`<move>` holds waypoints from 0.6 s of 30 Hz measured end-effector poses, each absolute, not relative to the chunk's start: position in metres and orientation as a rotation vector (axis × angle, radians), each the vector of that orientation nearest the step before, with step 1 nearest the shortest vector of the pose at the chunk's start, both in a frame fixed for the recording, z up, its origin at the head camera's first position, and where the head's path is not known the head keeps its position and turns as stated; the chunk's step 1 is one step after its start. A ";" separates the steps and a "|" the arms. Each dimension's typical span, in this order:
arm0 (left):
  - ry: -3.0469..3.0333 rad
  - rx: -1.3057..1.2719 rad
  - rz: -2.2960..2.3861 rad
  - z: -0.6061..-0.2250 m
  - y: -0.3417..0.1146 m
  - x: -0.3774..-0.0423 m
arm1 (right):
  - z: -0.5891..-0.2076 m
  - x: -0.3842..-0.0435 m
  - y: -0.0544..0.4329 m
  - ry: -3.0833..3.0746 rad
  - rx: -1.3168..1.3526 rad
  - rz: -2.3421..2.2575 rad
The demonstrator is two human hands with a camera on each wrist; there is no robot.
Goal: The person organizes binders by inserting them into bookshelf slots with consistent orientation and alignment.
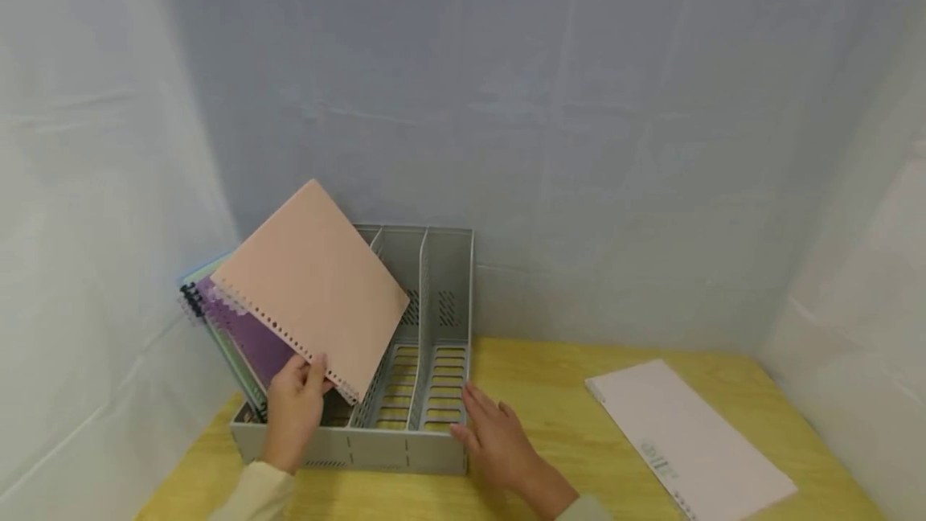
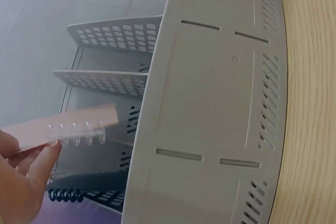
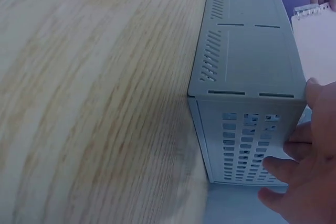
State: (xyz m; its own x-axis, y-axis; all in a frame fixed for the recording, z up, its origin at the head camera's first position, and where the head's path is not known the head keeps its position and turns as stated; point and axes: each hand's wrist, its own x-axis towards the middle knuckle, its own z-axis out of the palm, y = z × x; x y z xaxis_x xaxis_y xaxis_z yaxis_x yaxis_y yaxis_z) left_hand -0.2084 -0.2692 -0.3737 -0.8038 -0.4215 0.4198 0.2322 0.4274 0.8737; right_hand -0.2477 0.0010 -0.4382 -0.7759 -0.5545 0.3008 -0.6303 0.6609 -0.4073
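My left hand [image 1: 295, 404] pinches a pale pink spiral notebook [image 1: 318, 288] near a corner of its bound edge. The notebook hangs tilted over the grey file organizer [image 1: 391, 450], and its clear coils show in the left wrist view. Behind it, a purple notebook [image 1: 253, 344] and a green one with black coils [image 1: 231, 356] lean in the leftmost compartment. My right hand [image 1: 502, 441] touches the organizer's right side near the front corner. In the right wrist view its fingers [image 3: 283, 169] lie along the perforated side wall, with the thumb at the top rim.
Another pale pink notebook [image 1: 694, 441] lies flat on the wooden table [image 1: 550, 392] to the right. Upright dividers [image 1: 422, 328] split the organizer into compartments. White sheeting [image 1: 615, 143] stands behind the table and on both sides.
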 end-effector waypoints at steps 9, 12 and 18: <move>-2.159 0.099 -1.335 -0.380 -0.255 -0.230 | -0.432 -0.246 0.003 -2.772 0.962 0.696; -2.177 0.100 -1.351 -0.380 -0.250 -0.236 | -0.431 -0.246 0.003 -2.771 0.966 0.725; -2.209 0.090 -1.252 -0.378 -0.242 -0.244 | -0.432 -0.246 0.005 -2.774 0.961 0.769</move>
State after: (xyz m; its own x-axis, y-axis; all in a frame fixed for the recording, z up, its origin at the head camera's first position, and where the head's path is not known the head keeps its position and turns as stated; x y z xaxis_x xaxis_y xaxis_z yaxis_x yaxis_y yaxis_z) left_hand -0.2443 -0.2419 -0.3782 -0.8224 -0.3350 0.4598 0.2225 0.5545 0.8019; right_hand -0.2461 0.0051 -0.4324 -0.7945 -0.5500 0.2575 -0.6041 0.6721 -0.4283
